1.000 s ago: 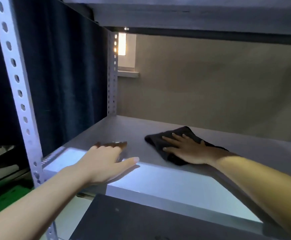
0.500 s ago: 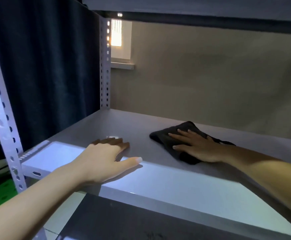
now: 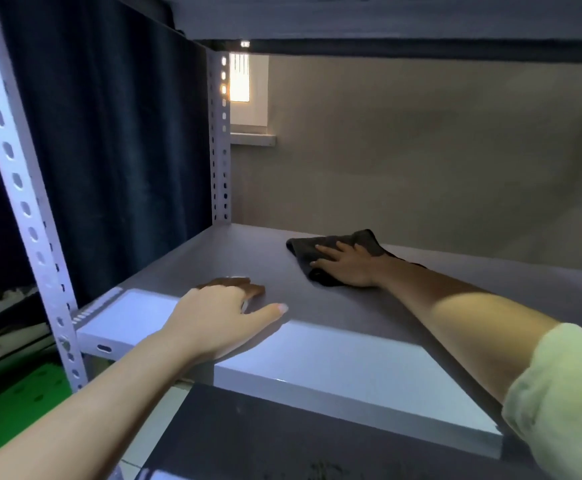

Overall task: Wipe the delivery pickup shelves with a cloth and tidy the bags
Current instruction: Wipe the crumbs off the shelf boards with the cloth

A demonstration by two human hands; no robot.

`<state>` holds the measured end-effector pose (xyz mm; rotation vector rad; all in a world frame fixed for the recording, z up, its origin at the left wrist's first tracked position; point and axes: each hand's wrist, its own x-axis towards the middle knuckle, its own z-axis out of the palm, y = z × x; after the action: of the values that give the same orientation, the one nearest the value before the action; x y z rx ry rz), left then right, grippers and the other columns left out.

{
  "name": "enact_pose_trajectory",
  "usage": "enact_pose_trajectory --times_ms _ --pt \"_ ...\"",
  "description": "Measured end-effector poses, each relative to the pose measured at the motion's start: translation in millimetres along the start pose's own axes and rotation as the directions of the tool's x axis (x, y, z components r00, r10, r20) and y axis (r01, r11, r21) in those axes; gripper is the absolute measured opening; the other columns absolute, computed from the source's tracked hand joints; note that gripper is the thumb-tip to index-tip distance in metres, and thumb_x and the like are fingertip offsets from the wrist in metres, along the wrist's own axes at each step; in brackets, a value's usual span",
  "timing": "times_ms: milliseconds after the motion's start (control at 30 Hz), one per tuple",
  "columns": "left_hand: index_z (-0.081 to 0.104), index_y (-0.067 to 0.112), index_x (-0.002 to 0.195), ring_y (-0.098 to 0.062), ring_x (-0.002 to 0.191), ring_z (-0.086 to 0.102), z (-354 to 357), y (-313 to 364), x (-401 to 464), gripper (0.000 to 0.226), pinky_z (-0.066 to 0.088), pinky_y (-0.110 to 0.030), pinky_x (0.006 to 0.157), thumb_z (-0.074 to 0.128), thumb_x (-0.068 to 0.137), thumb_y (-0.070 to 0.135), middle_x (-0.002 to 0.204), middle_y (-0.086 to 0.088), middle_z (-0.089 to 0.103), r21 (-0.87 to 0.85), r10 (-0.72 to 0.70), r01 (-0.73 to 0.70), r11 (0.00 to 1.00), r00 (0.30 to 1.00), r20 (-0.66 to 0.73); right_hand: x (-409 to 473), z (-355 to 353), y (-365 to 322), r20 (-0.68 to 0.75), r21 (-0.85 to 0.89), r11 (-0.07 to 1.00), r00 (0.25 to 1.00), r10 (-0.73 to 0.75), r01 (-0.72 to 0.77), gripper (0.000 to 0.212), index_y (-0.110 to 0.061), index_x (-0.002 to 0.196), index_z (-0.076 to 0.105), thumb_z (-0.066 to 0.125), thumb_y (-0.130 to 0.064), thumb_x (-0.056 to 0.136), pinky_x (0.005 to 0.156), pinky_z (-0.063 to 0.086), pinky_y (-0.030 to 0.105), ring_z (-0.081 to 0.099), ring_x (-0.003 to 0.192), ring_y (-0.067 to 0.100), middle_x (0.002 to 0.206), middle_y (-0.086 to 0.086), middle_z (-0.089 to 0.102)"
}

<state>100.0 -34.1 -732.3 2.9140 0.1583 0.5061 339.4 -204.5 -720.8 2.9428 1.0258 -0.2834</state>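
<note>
The right hand's fingers lie straight and spread, released, pressing flat on a dark cloth rather than clasping it. That right hand covers the near part of the cloth, which sits crumpled toward the back of the grey shelf, near the beige wall and right of the shelf's middle. Its forearm stretches back to a pale green sleeve at the lower right edge.

The left hand's fingers are also straight, released and holding nothing, their tips flat on the shelf surface in the shadowed part, thumb spread out to the right. The left hand rests at the shelf's front left area, well apart from the cloth.

Perforated metal uprights frame the shelf: one at the front left, one at the rear left corner. A dark blue curtain hangs on the left side, and a small bright window shows beside the rear upright. Another shelf board runs overhead
</note>
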Motion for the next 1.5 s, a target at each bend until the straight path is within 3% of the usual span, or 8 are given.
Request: enact_pose_trajectory --times_ms 100,333,667,867,967,1067,1300,1500 --pt "0.053 0.032 0.126 -0.016 0.109 0.056 2 -4 3 0.079 0.046 -0.037 0.093 0.018 0.079 0.083 0.125 0.011 0.060 -0.014 -0.007 0.008 1.000 0.999 0.033 -79 0 -25 0.003 0.031 0.999 1.000 0.016 -0.016 0.060 -0.059 0.143 0.005 0.009 -0.077 0.086 0.111 -0.003 0.063 -0.011 0.147 0.025 0.159 -0.016 -0.008" --pt "0.040 0.026 0.071 -0.007 0.070 0.048 -3 -4 -3 0.054 0.037 -0.029 0.064 0.029 0.082 0.077 0.067 0.012 0.046 -0.073 0.089 -0.090 0.993 0.996 -0.015 -217 27 -28 -0.069 0.087 0.994 0.995 0.074 -0.068 0.044 -0.077 0.124 -0.001 0.021 -0.075 0.086 0.116 0.001 0.053 -0.011 0.146 0.005 0.155 -0.027 -0.008" --pt "0.044 0.019 0.069 -0.012 0.075 0.049 5 -10 -2 0.055 0.036 -0.033 0.066 0.031 0.084 0.071 0.074 0.007 0.051 -0.044 0.233 -0.236 0.971 0.971 -0.060 -232 42 -75 -0.116 0.116 0.935 0.930 0.348 -0.335 0.056 -0.065 0.139 0.001 0.018 -0.074 0.086 0.112 0.000 0.063 -0.008 0.148 0.020 0.159 -0.016 -0.009" --pt "0.060 0.029 0.094 -0.018 0.092 0.056 2 -8 -4 0.034 0.043 -0.030 0.074 0.034 0.089 0.051 0.098 0.014 0.062 -0.049 0.188 -0.191 0.980 0.981 -0.051 -201 39 -112 -0.117 0.125 0.962 0.959 0.257 -0.242 0.058 -0.062 0.141 0.004 0.020 -0.075 0.086 0.108 -0.004 0.068 -0.007 0.147 0.027 0.161 -0.011 -0.005" --pt "0.058 0.031 0.081 -0.021 0.083 0.054 1 -8 -9 0.026 0.041 -0.028 0.064 0.037 0.088 0.044 0.089 0.009 0.062 -0.044 0.079 -0.083 0.996 0.993 -0.092 -194 38 -123 -0.129 0.120 0.977 0.973 0.191 -0.176 0.059 -0.059 0.142 0.006 0.020 -0.073 0.087 0.108 -0.004 0.069 -0.006 0.148 0.028 0.161 -0.009 -0.003" --pt "0.049 0.026 0.064 -0.022 0.075 0.052 -2 -13 -20 0.036 0.042 -0.028 0.061 0.038 0.087 0.051 0.075 0.006 0.055 -0.016 0.012 -0.014 1.000 0.994 -0.111 -209 39 -111 -0.112 0.136 0.981 0.981 0.156 -0.141 0.058 -0.062 0.141 0.004 0.020 -0.075 0.086 0.110 -0.005 0.067 -0.007 0.148 0.024 0.160 -0.013 -0.004" --pt "0.040 0.020 0.068 -0.008 0.069 0.046 -10 -61 -61 0.061 0.037 -0.030 0.061 0.020 0.085 0.075 0.068 0.005 0.048 0.086 0.067 -0.052 0.995 0.979 -0.191 -239 46 -86 -0.137 0.114 0.977 0.972 0.194 -0.179 0.064 -0.064 0.139 0.002 0.017 -0.082 0.080 0.112 -0.002 0.064 -0.005 0.148 0.021 0.160 -0.017 -0.004" --pt "0.039 0.022 0.071 -0.010 0.071 0.046 -23 -71 -86 0.054 0.034 -0.030 0.065 0.021 0.087 0.070 0.071 0.007 0.046 0.203 0.038 0.000 0.979 0.982 -0.184 -196 39 -127 -0.176 0.098 0.993 0.981 0.083 -0.067 0.077 -0.061 0.142 0.004 0.017 -0.090 0.072 0.108 0.000 0.068 0.000 0.147 0.031 0.161 -0.009 0.001"
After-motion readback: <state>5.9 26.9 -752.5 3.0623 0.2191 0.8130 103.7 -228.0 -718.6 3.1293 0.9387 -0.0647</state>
